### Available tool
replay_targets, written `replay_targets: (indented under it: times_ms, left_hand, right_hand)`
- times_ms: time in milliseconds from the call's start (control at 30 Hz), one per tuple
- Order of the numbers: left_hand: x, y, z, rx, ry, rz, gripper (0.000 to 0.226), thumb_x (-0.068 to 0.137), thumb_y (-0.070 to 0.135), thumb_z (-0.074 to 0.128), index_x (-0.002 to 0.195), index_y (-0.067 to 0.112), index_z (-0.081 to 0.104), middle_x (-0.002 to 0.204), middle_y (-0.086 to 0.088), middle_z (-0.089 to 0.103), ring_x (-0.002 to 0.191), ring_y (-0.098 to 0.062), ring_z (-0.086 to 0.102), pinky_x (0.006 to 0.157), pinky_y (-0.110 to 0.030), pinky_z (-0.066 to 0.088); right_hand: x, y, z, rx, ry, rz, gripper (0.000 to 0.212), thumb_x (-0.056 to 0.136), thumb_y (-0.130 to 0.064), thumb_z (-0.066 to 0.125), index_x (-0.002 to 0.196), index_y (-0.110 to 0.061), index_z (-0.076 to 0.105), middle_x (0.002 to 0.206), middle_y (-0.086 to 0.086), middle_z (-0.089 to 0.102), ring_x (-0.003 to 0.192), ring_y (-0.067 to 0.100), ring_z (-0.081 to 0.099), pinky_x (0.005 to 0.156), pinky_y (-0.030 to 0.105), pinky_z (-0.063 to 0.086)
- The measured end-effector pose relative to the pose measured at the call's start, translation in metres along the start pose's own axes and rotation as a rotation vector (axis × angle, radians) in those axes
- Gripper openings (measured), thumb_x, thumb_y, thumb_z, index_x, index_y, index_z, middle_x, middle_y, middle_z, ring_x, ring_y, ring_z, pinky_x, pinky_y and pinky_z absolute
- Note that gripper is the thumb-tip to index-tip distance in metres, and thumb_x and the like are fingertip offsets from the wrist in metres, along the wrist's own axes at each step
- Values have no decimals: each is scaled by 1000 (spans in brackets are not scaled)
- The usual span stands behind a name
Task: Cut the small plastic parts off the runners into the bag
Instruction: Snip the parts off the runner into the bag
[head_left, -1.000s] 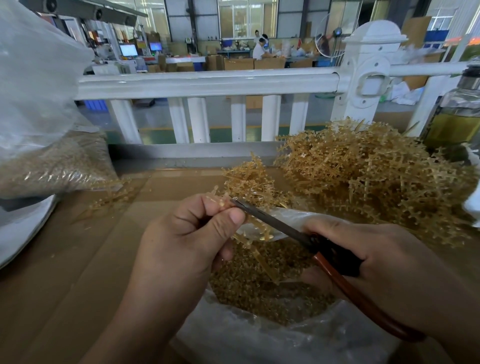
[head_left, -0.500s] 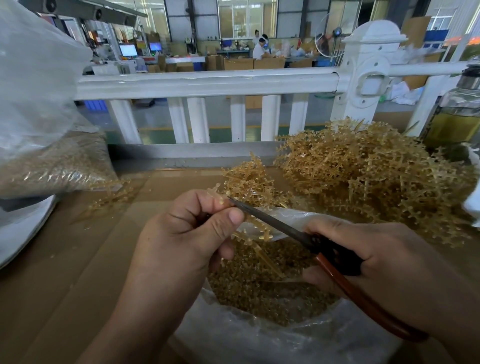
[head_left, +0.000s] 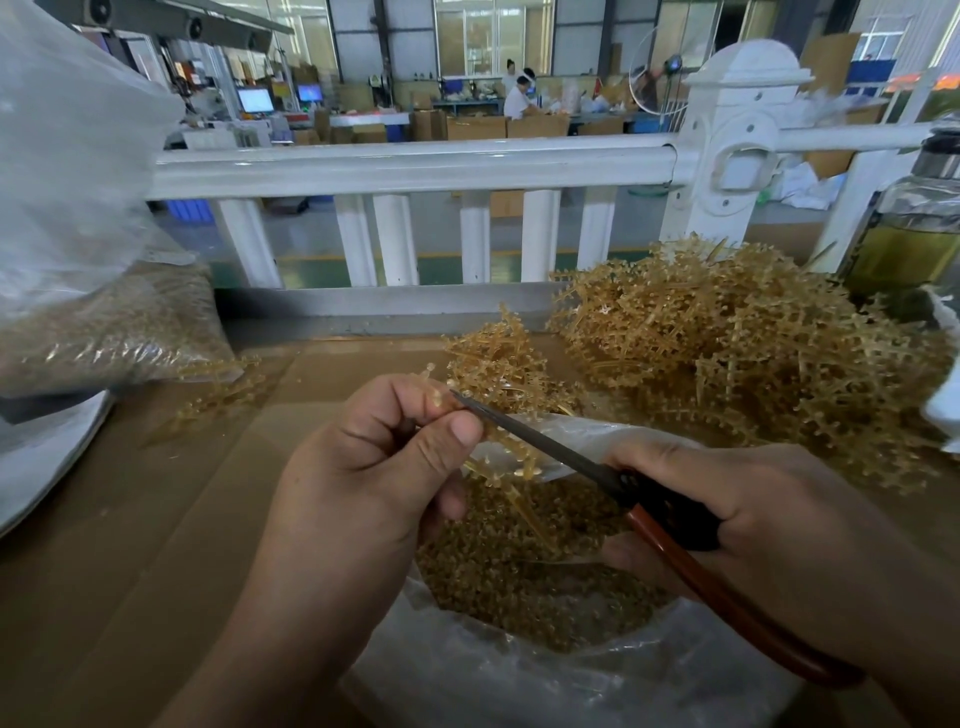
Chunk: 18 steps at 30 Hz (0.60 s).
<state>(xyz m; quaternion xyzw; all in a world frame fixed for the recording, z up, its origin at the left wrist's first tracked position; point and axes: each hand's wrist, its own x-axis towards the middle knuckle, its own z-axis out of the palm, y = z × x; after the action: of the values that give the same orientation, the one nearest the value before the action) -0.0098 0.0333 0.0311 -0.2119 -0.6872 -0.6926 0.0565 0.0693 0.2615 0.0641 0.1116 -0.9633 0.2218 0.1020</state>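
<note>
In the head view, two bare hands are seen above one open clear plastic bag (head_left: 519, 680). One amber, branched plastic runner (head_left: 511, 457) is pinched between the thumb and curled forefinger of the left hand (head_left: 363, 483) and is held over the bag's mouth. One pair of scissors with dark blades and reddish-brown handles (head_left: 571, 462) is gripped by the right hand (head_left: 769, 525), whose fingers are wrapped round the handles. The blades are seen lying together, and their tip is laid against the runner at the left thumb. The small amber cut parts (head_left: 519, 577) are heaped inside the bag, below both hands.

Two heaps of uncut amber runners are counted: a large heap (head_left: 753, 353) beyond the right hand and a smaller heap (head_left: 498, 358) just beyond the left hand. A second clear bag filled with amber parts (head_left: 104, 332) is seen well to the left of the left hand, with a few loose runners (head_left: 218, 400) beside it. One glass bottle of yellow liquid (head_left: 914, 234) is seen far beyond the right hand, near the white railing (head_left: 405, 166). Everything is borne by a brown cardboard surface (head_left: 156, 519).
</note>
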Motion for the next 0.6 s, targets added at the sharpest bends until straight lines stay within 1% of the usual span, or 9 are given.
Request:
replay_targets:
  times_ms: [67,133,233,300,367,433,500,533,600]
  left_hand:
    - [0,0,0,-22,-2,-7,13,81,38,72,74,29,66,51,-4,56,46,-11,48,44,-19,40]
    - [0,-1,1,-37,-3,-13,12,81,36,70,73,28,66,51,-5,55,46,-12,47,43,-20,40]
    - [1,-1,3,-63,-5,-13,12,81,33,69,72,27,66,51,-6,56,46,-15,47,44,-21,40]
    - [2,-3,4,-97,-13,-10,12,83,31,67,72,28,67,53,-7,57,48,-16,49,45,-23,41]
    - [2,-4,4,-102,-21,8,15,87,33,66,73,30,69,55,-7,60,49,-18,52,47,-25,43]
    - [2,-5,3,-105,-26,27,14,86,41,67,75,32,69,57,-9,63,50,-20,54,48,-26,44]
    - [2,-6,3,-116,-23,35,16,84,46,64,76,33,69,58,-8,63,49,-19,54,48,-26,44]
    - [3,-8,3,-120,-20,37,16,84,46,64,77,33,69,59,-8,63,49,-19,54,48,-26,44]
    - [3,-9,4,-130,-17,43,16,84,45,65,78,31,69,59,-8,63,50,-20,54,48,-27,43]
  right_hand:
    - [0,1,0,11,6,-5,60,73,-83,46,108,-39,63,83,-22,65,69,0,62,56,22,49]
    - [0,1,1,3,9,-31,62,76,-83,47,105,-32,66,78,-17,65,66,3,62,53,24,48]
    - [1,3,2,-29,47,-71,56,78,-73,51,100,-25,70,75,-13,65,63,6,61,53,28,48]
    - [1,2,3,-25,55,-70,56,78,-72,51,99,-24,70,76,-12,65,64,6,61,55,28,47]
    - [1,2,3,-17,54,-69,57,77,-72,51,99,-24,70,76,-12,65,64,7,61,55,30,48]
    - [1,2,4,-5,57,-69,59,76,-73,51,98,-23,70,75,-12,65,64,7,61,55,31,49]
    - [1,3,4,1,65,-75,66,76,-79,47,99,-21,70,77,-11,67,64,6,62,56,33,50]
    - [1,3,5,3,66,-76,70,77,-82,44,99,-21,70,78,-11,67,65,5,62,56,33,50]
    - [1,3,5,-1,55,-69,69,79,-82,42,99,-23,71,77,-12,66,66,5,62,56,33,51]
